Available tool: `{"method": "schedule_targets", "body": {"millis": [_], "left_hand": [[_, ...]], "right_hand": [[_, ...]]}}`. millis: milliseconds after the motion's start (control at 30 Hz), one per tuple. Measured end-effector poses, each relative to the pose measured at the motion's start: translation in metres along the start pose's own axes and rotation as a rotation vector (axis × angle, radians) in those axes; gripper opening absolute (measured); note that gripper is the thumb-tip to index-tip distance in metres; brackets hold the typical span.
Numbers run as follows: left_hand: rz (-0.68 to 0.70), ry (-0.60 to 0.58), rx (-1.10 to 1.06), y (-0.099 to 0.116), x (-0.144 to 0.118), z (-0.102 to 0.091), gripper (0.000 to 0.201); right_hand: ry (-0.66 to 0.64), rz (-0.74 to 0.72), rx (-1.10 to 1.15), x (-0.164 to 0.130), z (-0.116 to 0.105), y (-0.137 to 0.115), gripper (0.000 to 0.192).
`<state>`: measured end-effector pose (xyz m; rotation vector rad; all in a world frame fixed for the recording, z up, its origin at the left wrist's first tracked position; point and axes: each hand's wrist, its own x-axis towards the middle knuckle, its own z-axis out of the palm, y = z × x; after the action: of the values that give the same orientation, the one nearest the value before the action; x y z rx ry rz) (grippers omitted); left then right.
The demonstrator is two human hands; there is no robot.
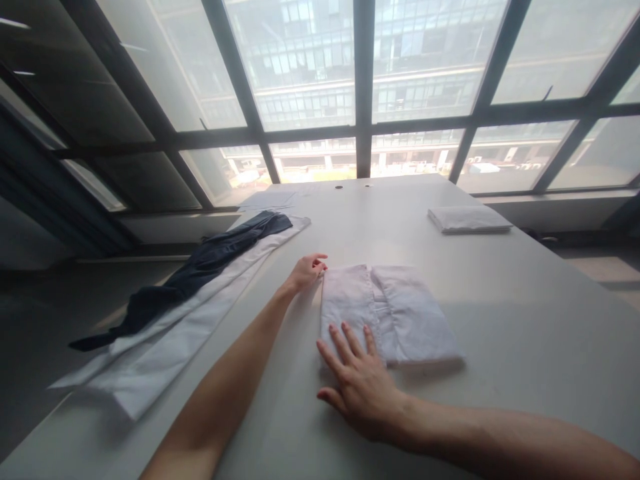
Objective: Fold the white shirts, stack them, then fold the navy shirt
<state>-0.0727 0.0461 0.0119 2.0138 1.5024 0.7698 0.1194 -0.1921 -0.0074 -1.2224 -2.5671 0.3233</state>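
Note:
A white cloth garment, folded into a flat bundle, lies on the white table before me. Down its middle runs a seam where two folded panels meet, with creases beside it. My left hand is at the bundle's far left corner, fingers curled in and pinching the edge there. Flat on the near left part of the bundle rests my right hand, its fingers spread and palm down. The cloth under that palm is hidden.
To the left, dark blue clothing lies over long white fabric that hangs past the table's left edge. Another folded white cloth sits at the far right. Tall windows rise behind the table.

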Motion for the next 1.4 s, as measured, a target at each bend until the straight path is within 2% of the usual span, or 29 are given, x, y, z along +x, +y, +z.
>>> {"method": "schedule_targets", "body": {"millis": [133,300,467,633,833,900,967,1000,1067,1133,1200,1267,1400], "left_hand": [[0.034,-0.1,-0.147,-0.006,-0.007,-0.011,0.049],[0.126,-0.126,-0.2,0.0,-0.009,-0.013,0.049],[0.094,-0.136,-0.232,-0.001,-0.007,-0.008,0.051],[0.03,-0.069,-0.241,-0.002,-0.005,0.004,0.05],[0.02,0.074,0.091,0.007,-0.003,0.019,0.027],[0.051,0.125,0.141,0.014,-0.005,0.022,0.027],[0.152,0.161,0.188,0.025,-0.01,0.028,0.032],[0.223,0.15,0.221,0.032,-0.014,0.032,0.034],[0.355,0.05,0.31,0.045,-0.024,0.043,0.036],[0.412,-0.098,0.434,0.055,-0.033,0.054,0.042],[0.416,-0.196,0.541,0.061,-0.04,0.063,0.049],[0.404,-0.226,0.587,0.062,-0.044,0.068,0.054],[0.401,-0.206,0.588,0.06,-0.044,0.068,0.057]], "right_hand": [[-0.008,0.0,0.002,0.001,0.0,0.0,0.077],[-0.015,0.011,0.01,0.001,-0.002,0.0,0.077],[-0.011,0.006,0.003,0.001,-0.002,0.0,0.075],[-0.006,0.01,-0.007,0.0,-0.002,-0.001,0.074],[-0.014,0.012,0.004,0.001,-0.003,-0.001,0.074],[-0.011,0.014,0.008,0.001,-0.004,-0.002,0.073],[-0.008,0.011,0.01,0.001,-0.004,-0.002,0.073],[-0.007,0.009,0.009,0.001,-0.004,-0.002,0.073],[-0.004,0.005,0.006,0.001,-0.004,-0.002,0.074],[0.0,0.005,0.005,0.001,-0.004,-0.001,0.076],[0.003,0.006,0.006,0.001,-0.004,-0.001,0.077],[0.0,0.004,0.007,0.001,-0.005,-0.002,0.078],[-0.002,0.012,0.001,0.001,-0.005,-0.002,0.082]]}}
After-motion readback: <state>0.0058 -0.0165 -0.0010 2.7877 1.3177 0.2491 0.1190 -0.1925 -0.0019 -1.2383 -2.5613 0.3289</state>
